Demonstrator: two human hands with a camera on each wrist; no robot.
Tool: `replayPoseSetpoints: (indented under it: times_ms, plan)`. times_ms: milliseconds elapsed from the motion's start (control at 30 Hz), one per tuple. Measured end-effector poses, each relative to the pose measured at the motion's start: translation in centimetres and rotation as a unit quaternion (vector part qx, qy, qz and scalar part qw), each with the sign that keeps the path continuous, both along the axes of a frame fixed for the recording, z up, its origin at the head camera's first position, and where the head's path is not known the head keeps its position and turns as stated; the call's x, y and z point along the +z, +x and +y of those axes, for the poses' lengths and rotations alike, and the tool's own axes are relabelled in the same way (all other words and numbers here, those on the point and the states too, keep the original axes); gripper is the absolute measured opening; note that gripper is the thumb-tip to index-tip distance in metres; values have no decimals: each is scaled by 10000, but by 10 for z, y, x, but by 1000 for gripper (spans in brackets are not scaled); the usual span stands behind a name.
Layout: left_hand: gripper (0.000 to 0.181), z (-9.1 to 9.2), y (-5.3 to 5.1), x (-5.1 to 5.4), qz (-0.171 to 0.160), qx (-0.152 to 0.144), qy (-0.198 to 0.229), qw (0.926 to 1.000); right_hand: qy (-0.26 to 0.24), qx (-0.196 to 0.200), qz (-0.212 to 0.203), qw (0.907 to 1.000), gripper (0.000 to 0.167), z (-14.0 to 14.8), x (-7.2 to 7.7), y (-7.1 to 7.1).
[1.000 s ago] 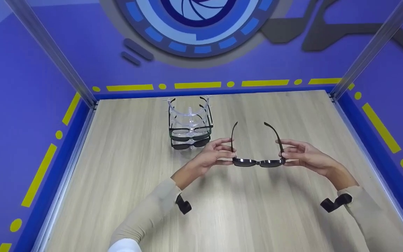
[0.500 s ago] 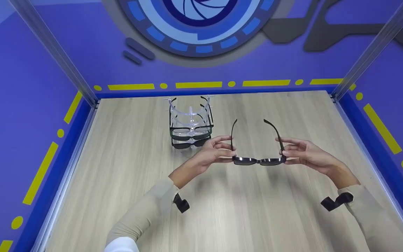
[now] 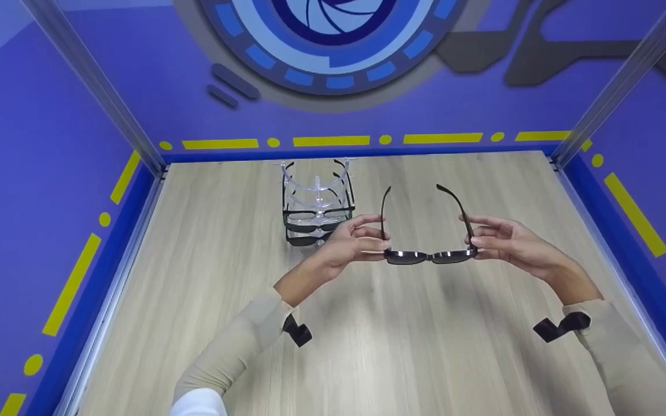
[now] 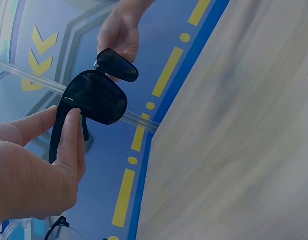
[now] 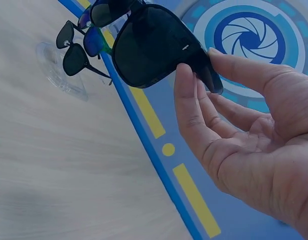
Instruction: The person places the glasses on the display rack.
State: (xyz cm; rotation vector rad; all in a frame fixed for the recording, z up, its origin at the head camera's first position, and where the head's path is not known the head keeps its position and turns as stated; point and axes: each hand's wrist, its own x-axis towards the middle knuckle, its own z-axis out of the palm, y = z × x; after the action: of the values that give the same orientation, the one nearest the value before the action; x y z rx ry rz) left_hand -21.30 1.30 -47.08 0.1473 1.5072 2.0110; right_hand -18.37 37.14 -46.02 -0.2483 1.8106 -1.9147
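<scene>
A pair of black sunglasses (image 3: pixel 405 257) is held above the table between both hands, its temples unfolded and pointing away from me. My left hand (image 3: pixel 344 247) pinches the left hinge end between thumb and fingers. At the opposite hinge end my right hand (image 3: pixel 512 245) pinches the frame the same way. Both dark lenses show in the left wrist view, where the left hand (image 4: pixel 38 175) grips near the temple. In the right wrist view the right hand (image 5: pixel 259 125) holds the other corner of the sunglasses (image 5: pixel 148 47).
Left of the sunglasses stands a clear plastic eyewear stand (image 3: pixel 318 184) bearing several glasses, among them dark sunglasses (image 3: pixel 304 240) low down, partly behind the left hand. A wood-grain table (image 3: pixel 211 242) spreads beneath, bounded by a blue back wall (image 3: pixel 136 75) and side walls.
Both hands have lifted the sunglasses slightly up and away in the head view, keeping their hold. The left hand now covers part of the lowest glasses on the stand.
</scene>
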Motion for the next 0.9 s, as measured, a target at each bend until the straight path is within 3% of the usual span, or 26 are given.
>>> replayPoseSetpoints:
  times_ms: [233,467,900]
  plan:
    - [60,-7,0,10,42,2,2,10000,-84,132,108,9998,59,-4,12,-2]
    - [65,-7,0,19,105,-10,127,9999,111,-66,127,9998,52,-6,19,1]
    - [61,-20,-1,31,21,345,493,9982,-657,-466,-27,9967,42,-26,25,-3]
